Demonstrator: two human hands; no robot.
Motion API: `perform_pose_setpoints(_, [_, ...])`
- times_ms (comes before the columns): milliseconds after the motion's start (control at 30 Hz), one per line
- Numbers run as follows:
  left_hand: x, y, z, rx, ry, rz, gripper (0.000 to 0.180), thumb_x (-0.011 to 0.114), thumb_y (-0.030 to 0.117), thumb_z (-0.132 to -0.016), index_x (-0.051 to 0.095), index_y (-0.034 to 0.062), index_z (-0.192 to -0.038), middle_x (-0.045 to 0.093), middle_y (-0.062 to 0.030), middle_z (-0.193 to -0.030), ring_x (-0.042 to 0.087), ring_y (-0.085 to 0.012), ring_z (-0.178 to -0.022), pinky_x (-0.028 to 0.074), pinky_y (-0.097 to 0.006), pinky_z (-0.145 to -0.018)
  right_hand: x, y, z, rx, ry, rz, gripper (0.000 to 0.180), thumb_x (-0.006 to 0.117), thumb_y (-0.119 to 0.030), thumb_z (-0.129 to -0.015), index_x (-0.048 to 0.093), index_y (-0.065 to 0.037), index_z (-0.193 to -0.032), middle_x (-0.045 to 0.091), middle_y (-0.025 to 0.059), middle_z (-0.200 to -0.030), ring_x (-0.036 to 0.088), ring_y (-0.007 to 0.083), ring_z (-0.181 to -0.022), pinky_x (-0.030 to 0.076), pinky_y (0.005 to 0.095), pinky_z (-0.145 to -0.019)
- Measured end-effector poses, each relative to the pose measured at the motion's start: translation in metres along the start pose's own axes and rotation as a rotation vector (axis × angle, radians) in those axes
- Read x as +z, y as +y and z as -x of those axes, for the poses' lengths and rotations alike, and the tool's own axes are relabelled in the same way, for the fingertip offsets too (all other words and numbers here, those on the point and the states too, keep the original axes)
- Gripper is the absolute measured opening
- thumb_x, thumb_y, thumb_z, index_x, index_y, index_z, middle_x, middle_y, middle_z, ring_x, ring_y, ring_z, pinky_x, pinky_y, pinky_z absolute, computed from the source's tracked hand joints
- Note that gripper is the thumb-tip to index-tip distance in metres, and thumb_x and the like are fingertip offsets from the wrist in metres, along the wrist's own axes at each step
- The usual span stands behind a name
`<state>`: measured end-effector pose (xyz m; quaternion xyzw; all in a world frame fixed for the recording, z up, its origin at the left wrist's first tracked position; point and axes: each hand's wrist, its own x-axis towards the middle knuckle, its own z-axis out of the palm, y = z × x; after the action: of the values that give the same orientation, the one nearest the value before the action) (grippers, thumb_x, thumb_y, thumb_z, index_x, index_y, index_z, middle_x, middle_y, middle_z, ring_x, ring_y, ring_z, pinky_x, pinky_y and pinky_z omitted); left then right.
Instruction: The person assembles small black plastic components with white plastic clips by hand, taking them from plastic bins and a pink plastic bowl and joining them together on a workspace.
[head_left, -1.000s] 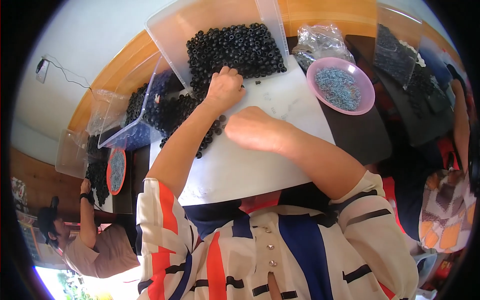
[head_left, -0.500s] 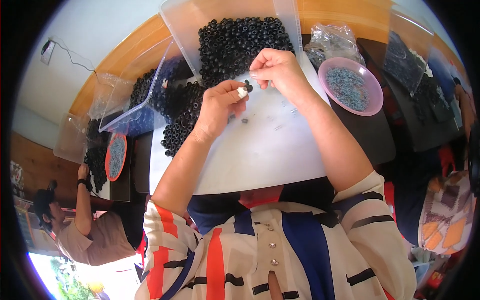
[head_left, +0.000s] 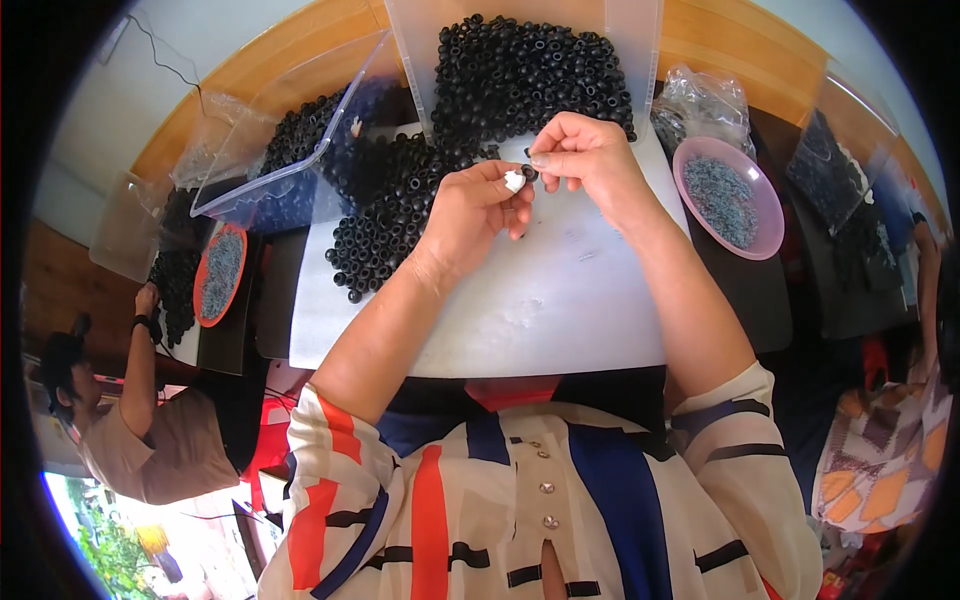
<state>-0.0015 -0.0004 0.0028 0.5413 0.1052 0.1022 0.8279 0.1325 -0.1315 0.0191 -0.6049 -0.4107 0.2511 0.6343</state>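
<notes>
My left hand point(head_left: 474, 212), with a white wrap on its thumb, pinches a small black ring point(head_left: 529, 173) at the front of the pile. Close against it, my right hand point(head_left: 592, 165) has thumb and forefinger pressed together at the ring; whatever small piece they grip is too small to make out. Beside and behind my left hand, a heap of black rings point(head_left: 385, 235) spreads over the white board point(head_left: 480, 335). Several tiny clear pieces point(head_left: 580, 248) lie on the board below my right hand.
A tipped clear bin point(head_left: 640, 60) of black rings stands at the back, another clear bin point(head_left: 262, 208) to the left. On the right sits a pink bowl point(head_left: 768, 225) of small grey-blue pieces, near a plastic bag point(head_left: 700, 105). Co-workers point(head_left: 170, 440) sit at both sides; one is near an orange bowl point(head_left: 243, 262).
My right hand has come down to the left hand, and its fingertips now meet at the black ring, where before there was a gap. The whole view has shifted slightly.
</notes>
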Motion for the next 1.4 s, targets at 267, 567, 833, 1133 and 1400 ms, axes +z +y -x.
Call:
perform_pose_setpoints(267, [-0.006,-0.003,-0.001,0.005,-0.014,0.037,0.018,0.049,0.008,-0.095,0.056,-0.0052,-0.104,0.061,-0.0111,-0.087,0.060,-0.0198,-0.070,0.047,-0.030,-0.057,0.008,0.008,0.002,-0.148,-0.036,0.105,0.014,0.071,-0.009,-0.078,0.060,-0.002,-0.083,0.061,0.0020,-0.067,0.055,0.0095,-0.059,0.043,0.0256,-0.056])
perform_pose_setpoints(567, [-0.012,0.003,0.000,0.027,-0.018,-0.001,0.017,0.059,0.012,-0.092,0.062,-0.0036,-0.097,0.063,-0.0101,-0.081,0.061,-0.0194,-0.067,0.048,-0.029,-0.056,0.010,0.004,0.005,-0.272,-0.082,0.360,0.014,0.072,-0.002,-0.074,0.061,-0.004,-0.084,0.058,-0.0018,-0.065,0.052,0.0051,-0.061,0.039,0.0228,-0.056])
perform_pose_setpoints(833, [-0.005,0.012,0.004,0.050,-0.007,-0.094,0.018,0.061,0.012,-0.092,0.063,-0.0050,-0.097,0.064,-0.0097,-0.080,0.061,-0.0172,-0.065,0.047,-0.028,-0.055,0.017,0.002,0.007,-0.281,0.006,0.371,0.016,0.070,-0.006,-0.071,0.058,-0.004,-0.081,0.059,0.0041,-0.061,0.055,0.0125,-0.055,0.043,0.0280,-0.055])
perform_pose_setpoints(1133, [-0.021,0.016,-0.001,0.175,0.237,-0.088,0.016,0.058,0.006,-0.092,0.061,-0.0062,-0.102,0.064,-0.0110,-0.084,0.059,-0.0159,-0.064,0.046,-0.026,-0.053,0.022,0.006,0.012,-0.282,-0.202,1.009,0.010,0.068,-0.010,-0.073,0.062,-0.006,-0.080,0.063,0.0061,-0.072,0.062,0.0206,-0.066,0.047,0.0335,-0.062])
perform_pose_setpoints(1400, [-0.014,0.013,-0.001,0.213,0.227,-0.106,0.019,0.059,0.008,-0.092,0.060,-0.0064,-0.104,0.062,-0.0103,-0.085,0.059,-0.0157,-0.067,0.047,-0.026,-0.054,0.057,0.010,0.032,-0.519,-0.273,1.358,0.012,0.058,-0.007,-0.076,0.067,-0.004,-0.082,0.065,0.0139,-0.086,0.064,0.0303,-0.080,0.051,0.0408,-0.069])
